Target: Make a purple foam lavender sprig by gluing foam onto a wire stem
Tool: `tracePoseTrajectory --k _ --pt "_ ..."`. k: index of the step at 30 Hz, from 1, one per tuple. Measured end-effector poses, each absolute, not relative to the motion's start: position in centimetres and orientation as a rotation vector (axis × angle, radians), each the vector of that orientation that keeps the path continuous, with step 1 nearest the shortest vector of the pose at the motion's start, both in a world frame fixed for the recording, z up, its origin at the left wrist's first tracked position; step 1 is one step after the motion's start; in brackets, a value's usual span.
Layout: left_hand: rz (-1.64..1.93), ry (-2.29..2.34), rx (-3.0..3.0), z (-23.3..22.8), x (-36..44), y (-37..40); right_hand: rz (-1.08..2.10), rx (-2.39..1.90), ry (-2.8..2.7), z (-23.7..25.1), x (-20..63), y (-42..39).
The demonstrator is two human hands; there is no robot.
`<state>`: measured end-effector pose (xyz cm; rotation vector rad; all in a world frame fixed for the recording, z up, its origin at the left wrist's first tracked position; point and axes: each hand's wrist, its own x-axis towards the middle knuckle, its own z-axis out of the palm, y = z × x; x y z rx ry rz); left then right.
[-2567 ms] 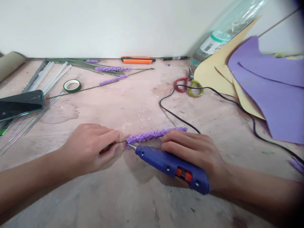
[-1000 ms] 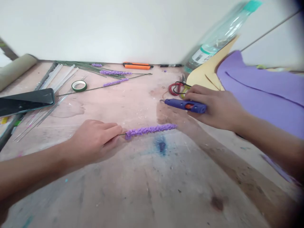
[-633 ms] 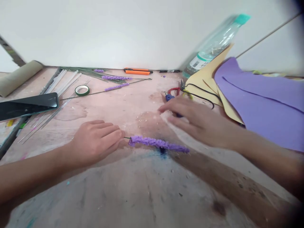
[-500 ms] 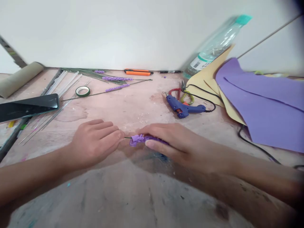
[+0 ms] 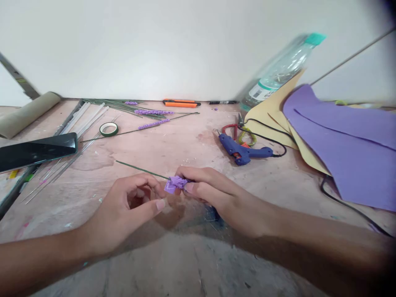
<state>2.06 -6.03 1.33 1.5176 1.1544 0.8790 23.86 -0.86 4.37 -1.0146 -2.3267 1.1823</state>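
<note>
Hands met at the middle of the worktop, both busy with one purple foam flower spike. The right hand was closed around it, fingers curled over most of its length, so that only the crumpled purple end showed between thumb and forefinger. The left hand was curled just beside that end, thumb and forefinger drawn toward each other near the green wire stem; whether they actually pinched the wire could not be told. The stem ran out from the flower, up and to the left, above the left hand's fingers.

Beyond the hands lay a blue glue gun on its side, its black cord looping back toward the foam sheets. Scissors with red and yellow-green handles lay just behind the gun. Purple foam sheet rested on a tan one at the right, with a clear bottle leaning behind them. Along the far edge lay an orange utility knife, finished purple flower stems and spare green wires. A roll of green tape, clear glue sticks and a dark phone sat to the left.
</note>
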Motion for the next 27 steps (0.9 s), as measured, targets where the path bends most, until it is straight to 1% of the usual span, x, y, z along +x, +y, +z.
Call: tracePoseTrajectory --k 5,12,22,27 --pt "0.933 1.083 1.319 0.7 2.1 -6.0 1.342 -0.949 -2.294 4.4 23.5 -1.6" --pt "0.918 1.022 1.358 1.8 2.3 -6.5 1.483 -0.822 -2.183 4.0 23.5 -2.1" --pt "0.899 1.032 1.291 1.6 2.5 -6.7 1.37 -0.859 -2.227 3.9 23.6 -2.5" --pt "0.779 1.08 1.123 1.5 2.4 -6.8 1.193 -0.92 -2.349 3.4 23.8 -2.8"
